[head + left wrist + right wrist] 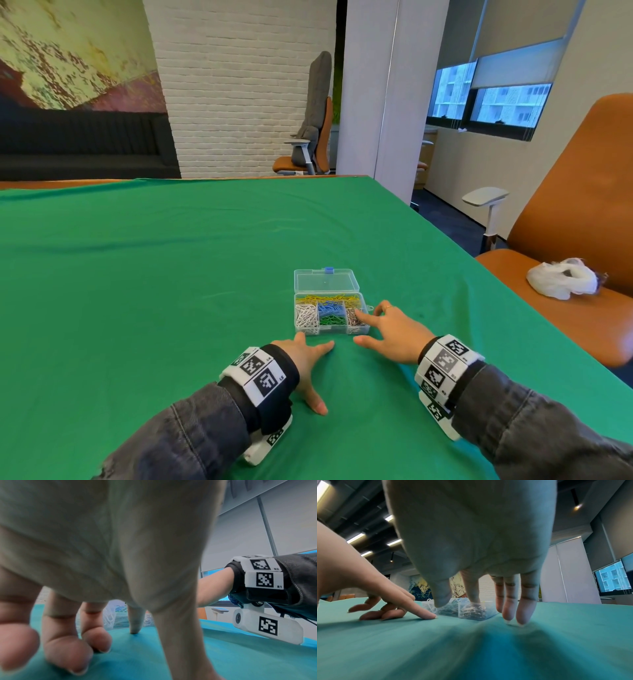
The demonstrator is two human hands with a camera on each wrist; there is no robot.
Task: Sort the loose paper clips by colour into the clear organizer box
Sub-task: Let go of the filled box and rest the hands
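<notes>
My clear organizer box (331,313) sits open on the green bench (171,274), clips sorted inside. My right hand (390,334) pokes one finger into the silver clips; my left hand (305,359) rests flat. Both hold nothing. I think sorting is nearly done; next, shut the lid (325,281).

Left hand (305,363) splayed; right hand (394,334) pointing, outstretched

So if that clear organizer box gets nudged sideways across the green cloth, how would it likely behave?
The organizer box looks like thin plastic, so probably light and easy to shift. The green cloth already wrinkles, so it may bunch rather than let it glide. The open lid stands behind it; a jolt could flap it or scatter clips.
</notes>
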